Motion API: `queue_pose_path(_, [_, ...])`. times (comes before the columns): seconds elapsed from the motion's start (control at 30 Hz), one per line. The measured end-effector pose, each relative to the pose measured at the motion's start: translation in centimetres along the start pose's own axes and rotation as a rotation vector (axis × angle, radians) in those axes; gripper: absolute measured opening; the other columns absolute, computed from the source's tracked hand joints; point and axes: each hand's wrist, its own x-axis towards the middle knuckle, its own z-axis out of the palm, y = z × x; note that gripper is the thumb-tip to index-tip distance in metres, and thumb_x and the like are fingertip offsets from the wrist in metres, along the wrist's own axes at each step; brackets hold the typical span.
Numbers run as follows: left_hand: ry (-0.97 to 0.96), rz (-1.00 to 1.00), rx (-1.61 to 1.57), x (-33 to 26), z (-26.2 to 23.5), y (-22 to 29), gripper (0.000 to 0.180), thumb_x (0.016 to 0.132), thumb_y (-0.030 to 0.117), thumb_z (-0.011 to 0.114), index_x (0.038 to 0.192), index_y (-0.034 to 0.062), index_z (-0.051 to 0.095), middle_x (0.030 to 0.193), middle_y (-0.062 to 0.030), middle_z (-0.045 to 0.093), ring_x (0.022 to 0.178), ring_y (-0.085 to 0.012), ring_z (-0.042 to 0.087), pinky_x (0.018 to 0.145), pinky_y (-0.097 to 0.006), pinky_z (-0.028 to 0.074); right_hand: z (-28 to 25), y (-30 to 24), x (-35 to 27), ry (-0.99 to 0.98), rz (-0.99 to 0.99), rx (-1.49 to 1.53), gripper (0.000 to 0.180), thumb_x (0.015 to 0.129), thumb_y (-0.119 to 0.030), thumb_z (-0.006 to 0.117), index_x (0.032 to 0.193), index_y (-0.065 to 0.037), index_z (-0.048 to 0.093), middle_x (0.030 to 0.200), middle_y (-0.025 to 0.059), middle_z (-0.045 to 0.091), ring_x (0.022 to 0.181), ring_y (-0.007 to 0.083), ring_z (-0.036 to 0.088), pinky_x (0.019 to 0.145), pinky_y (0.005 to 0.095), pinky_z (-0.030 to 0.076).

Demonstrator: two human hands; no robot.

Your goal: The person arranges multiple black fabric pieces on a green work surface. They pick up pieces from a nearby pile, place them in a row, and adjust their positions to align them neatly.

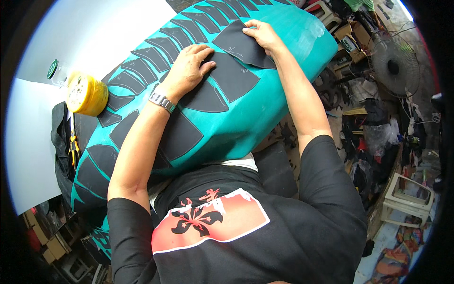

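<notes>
A large teal curved form [269, 90] lies across in front of me, covered with black flat cut pieces with pale chalk-like marks. My right hand [261, 35] pinches the upper edge of a loose black sheet piece [239, 45] between thumb and fingers. That piece is partly lifted, and its lower edge curls above the form. Beside it, my left hand [189, 71] rests with fingers apart at the upper edge of a black panel [234, 78]. It holds nothing, and a metal watch [162, 99] is on that wrist. Rows of narrow black pieces [163, 49] run along the form's far side.
A yellow tub [87, 94] stands at the form's left edge, near a bottle with a green cap [52, 69]. Yellow-handled scissors [74, 146] hang close by. On the right are a fan [393, 66], cluttered scraps and a pale plastic stool [407, 199].
</notes>
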Motion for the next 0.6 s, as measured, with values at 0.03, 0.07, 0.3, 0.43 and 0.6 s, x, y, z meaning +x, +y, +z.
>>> queue_pose_path(0.03, [0.025, -0.004, 0.020, 0.0, 0.3, -0.1, 0.039, 0.094, 0.026, 0.064, 0.126, 0.0038, 0.061, 0.131, -0.0143, 0.059, 0.124, -0.0331, 0.052, 0.108, -0.042, 0.039, 0.0, 0.1, -0.1, 0.009, 0.013, -0.008, 0.016, 0.094, -0.014, 0.067, 0.108, -0.008, 0.065, 0.084, 0.0035, 0.068, 0.071, 0.0083, 0.063, 0.057, 0.0241, 0.050])
queue_pose_path(0.07, [0.055, 0.021, 0.041, 0.3, 0.6, -0.5, 0.041, 0.094, 0.027, 0.064, 0.128, 0.0043, 0.061, 0.131, -0.0142, 0.058, 0.125, -0.0330, 0.051, 0.109, -0.042, 0.038, 0.1, 0.0, 0.1, 0.015, -0.030, -0.036, 0.018, 0.092, -0.015, 0.068, 0.108, -0.008, 0.066, 0.083, 0.0032, 0.068, 0.071, 0.0083, 0.063, 0.058, 0.0240, 0.050])
queue_pose_path(0.3, [0.032, 0.029, 0.170, 0.2, 1.0, 0.1, 0.058, 0.092, 0.052, 0.060, 0.138, 0.0171, 0.057, 0.131, -0.0141, 0.055, 0.127, -0.0348, 0.046, 0.110, -0.048, 0.036, -0.8, -2.0, -1.2, 0.004, -0.120, -0.414, 0.048, 0.078, -0.020, 0.083, 0.122, -0.013, 0.064, 0.087, 0.0035, 0.065, 0.072, 0.0110, 0.060, 0.064, 0.0242, 0.049])
queue_pose_path(0.43, [-0.070, -0.002, 0.308, 0.6, 1.2, 1.1, 0.067, 0.089, 0.069, 0.052, 0.141, 0.0272, 0.056, 0.133, -0.0180, 0.051, 0.128, -0.0381, 0.043, 0.109, -0.055, 0.034, -1.8, -2.9, -2.8, -0.097, -0.195, -0.489, 0.077, 0.067, -0.023, 0.089, 0.136, -0.015, 0.056, 0.113, 0.0168, 0.066, 0.107, 0.0291, 0.062, 0.086, 0.0378, 0.053])
queue_pose_path(0.6, [-0.074, -0.001, 0.410, 0.8, 1.4, 1.8, 0.070, 0.089, 0.073, 0.049, 0.143, 0.0286, 0.054, 0.132, -0.0193, 0.050, 0.128, -0.0378, 0.042, 0.109, -0.055, 0.035, -2.3, -2.9, -2.6, -0.115, -0.157, -0.371, 0.076, 0.070, -0.010, 0.087, 0.138, -0.025, 0.057, 0.099, 0.0075, 0.065, 0.100, 0.0190, 0.059, 0.084, 0.0284, 0.050])
